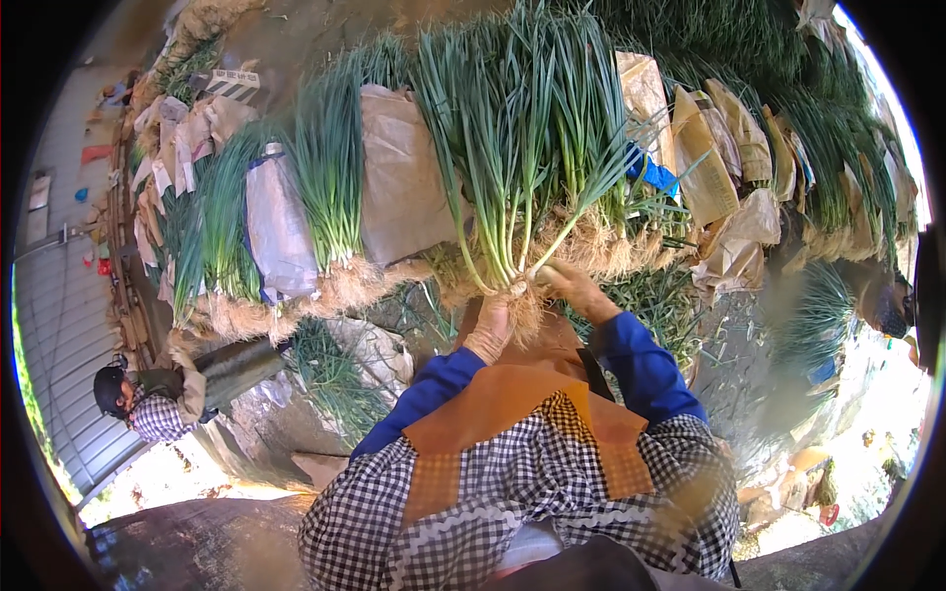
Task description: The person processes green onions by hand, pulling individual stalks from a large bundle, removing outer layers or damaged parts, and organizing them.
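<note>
Nearest, at six o'clock, a checked apron and blue sleeves. The left hand (490,330) and right hand (574,288) both clench the root end of a scallion bunch (522,128) at centre. Its long green leaves fan toward twelve o'clock, with pale stalks and tangled roots. Stalks could slip loose if the grip slackens. Beyond, a pile (325,167) of bundles among sacks (399,177).
</note>
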The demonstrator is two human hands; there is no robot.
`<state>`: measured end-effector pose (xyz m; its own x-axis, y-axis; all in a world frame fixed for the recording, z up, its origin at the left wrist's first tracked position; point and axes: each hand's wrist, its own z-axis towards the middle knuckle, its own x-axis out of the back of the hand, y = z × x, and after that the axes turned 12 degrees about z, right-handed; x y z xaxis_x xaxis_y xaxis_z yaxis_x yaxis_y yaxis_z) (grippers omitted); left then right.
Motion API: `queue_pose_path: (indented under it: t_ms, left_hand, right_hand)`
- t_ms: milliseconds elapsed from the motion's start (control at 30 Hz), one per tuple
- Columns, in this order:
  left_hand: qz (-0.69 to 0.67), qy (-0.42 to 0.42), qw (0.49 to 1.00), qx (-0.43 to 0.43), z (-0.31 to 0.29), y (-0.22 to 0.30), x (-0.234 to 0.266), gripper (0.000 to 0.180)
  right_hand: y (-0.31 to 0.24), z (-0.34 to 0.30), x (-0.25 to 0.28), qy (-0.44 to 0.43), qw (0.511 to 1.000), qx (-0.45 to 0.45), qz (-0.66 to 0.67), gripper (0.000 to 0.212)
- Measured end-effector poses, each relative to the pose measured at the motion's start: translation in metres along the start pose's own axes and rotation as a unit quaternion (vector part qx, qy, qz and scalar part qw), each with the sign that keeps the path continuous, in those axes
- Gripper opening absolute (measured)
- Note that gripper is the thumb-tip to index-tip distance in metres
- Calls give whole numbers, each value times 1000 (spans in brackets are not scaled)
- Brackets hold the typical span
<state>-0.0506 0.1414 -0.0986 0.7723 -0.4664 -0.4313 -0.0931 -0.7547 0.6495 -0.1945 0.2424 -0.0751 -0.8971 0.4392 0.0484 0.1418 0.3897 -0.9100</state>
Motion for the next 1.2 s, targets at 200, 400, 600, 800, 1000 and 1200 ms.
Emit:
queue_pose_path:
  t_ms: [200, 400, 600, 800, 1000, 1200]
  left_hand:
    - [-62, 10, 991, 119, -20, 29, 16, 27]
    - [-500, -260, 826, -18, -33, 125, -23, 26]
    - [-316, -148, 936, 47, -3, 67, 7, 53]
    - [-123, -20, 989, 81, 8, -5, 48, 47]
    - [-81, -85, 979, 164, -10, -15, -12, 18]
    - [-84, -112, 955, 261, -18, -13, -53, 20]
  right_hand:
    - [-52, 20, -42, -25, 917, 337, -213, 14]
    - [-58, 51, 54, -22, 982, -89, 165, 28]
    - [111, 90, 130, 224, 896, -215, -318, 34]
    - [56, 51, 127, 111, 973, -201, 10, 46]
    - [1, -25, 53, -57, 943, -144, 295, 54]
    - [55, 9, 47, 187, 949, -204, 154, 59]
